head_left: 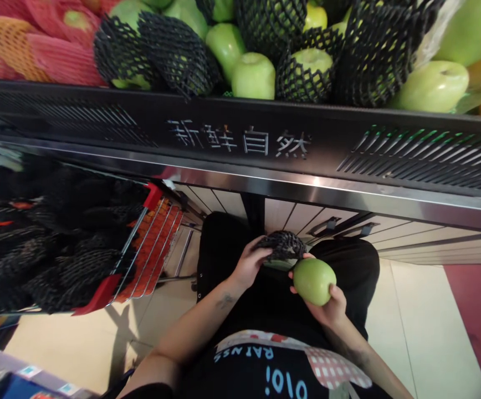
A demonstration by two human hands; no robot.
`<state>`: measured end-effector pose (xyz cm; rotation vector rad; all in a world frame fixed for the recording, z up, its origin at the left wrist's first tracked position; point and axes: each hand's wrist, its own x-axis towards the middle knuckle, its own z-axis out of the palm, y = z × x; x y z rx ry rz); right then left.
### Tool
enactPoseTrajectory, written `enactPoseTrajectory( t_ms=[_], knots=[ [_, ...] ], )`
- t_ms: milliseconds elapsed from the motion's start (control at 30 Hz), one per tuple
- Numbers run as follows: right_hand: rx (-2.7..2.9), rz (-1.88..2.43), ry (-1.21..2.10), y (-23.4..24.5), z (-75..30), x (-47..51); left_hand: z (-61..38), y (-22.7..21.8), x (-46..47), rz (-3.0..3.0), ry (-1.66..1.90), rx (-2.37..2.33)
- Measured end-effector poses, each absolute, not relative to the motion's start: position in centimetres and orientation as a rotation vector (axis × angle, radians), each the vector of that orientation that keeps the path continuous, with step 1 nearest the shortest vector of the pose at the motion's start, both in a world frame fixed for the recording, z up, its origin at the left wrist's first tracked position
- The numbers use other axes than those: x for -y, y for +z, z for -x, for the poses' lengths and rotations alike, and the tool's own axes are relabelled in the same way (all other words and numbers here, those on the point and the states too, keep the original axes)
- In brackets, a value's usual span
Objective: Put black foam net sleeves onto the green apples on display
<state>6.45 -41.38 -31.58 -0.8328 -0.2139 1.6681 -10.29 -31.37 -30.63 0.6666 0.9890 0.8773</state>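
1. Fingers of the right hand [331, 311] curl round a green apple [314, 281], thumb on one side, fingertips on the other; grip closed on the fruit.
2. Left hand [251, 265] pinches a black net [282, 245] at its near end; some fingers are hidden behind it.
3. Apple is bare, above the person's lap, just right of the net. Cannot tell whether the two touch.
4. Pale green patch [280, 265] shows under the net; too hidden to name.
5. Ahead, a dark display shelf [240, 138] with cut-out lettering holds more green apples [254, 76], some bare, some in black sleeves [180, 52]. Pink sleeves [64, 58] at its left end.
6. Left of the person, a shopping cart [151, 249] with red corners, heaped with black netting [57, 238].
7. Pale floor tiles [398, 316] below.
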Motion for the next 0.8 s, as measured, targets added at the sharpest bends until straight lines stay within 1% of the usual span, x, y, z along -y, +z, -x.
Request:
enactPoseTrajectory(
  t_ms=[133,267,333,400,467,533,600,667,800],
  knots=[
    [0.136,0.824,1.653,-31.6,-6.9,41.2,11.1,-30.4,30.6,-0.279,0.868,-0.813],
    [0.27,0.97,1.644,-31.5,-6.4,40.6,11.5,-30.0,30.2,-0.282,0.902,-0.9],
    [0.357,1.105,1.558,-32.0,-6.0,40.2,11.1,-29.4,30.8,-0.446,0.852,-0.9],
    [0.473,1.193,1.483,-32.8,-5.7,39.8,10.4,-28.5,31.9,-0.729,0.68,-0.778],
    [0.562,1.2,1.501,-33.7,-5.5,39.4,9.5,-27.7,33.1,-1.097,0.472,-0.633],
    [0.584,1.173,1.556,-34.4,-5.5,39.1,9.1,-27.3,34.0,-1.479,0.375,-0.612],
    [0.572,1.162,1.543,-34.8,-5.4,38.9,9.1,-27.3,34.3,-1.747,0.442,-0.73],
    [0.581,1.183,1.484,-34.8,-5.4,38.9,9.5,-27.8,34.1,-1.842,0.583,-0.846],
    [0.57,1.225,1.422,-34.0,-4.9,39.3,10.0,-29.5,33.7,-1.645,0.907,-1.028]
  ],
)
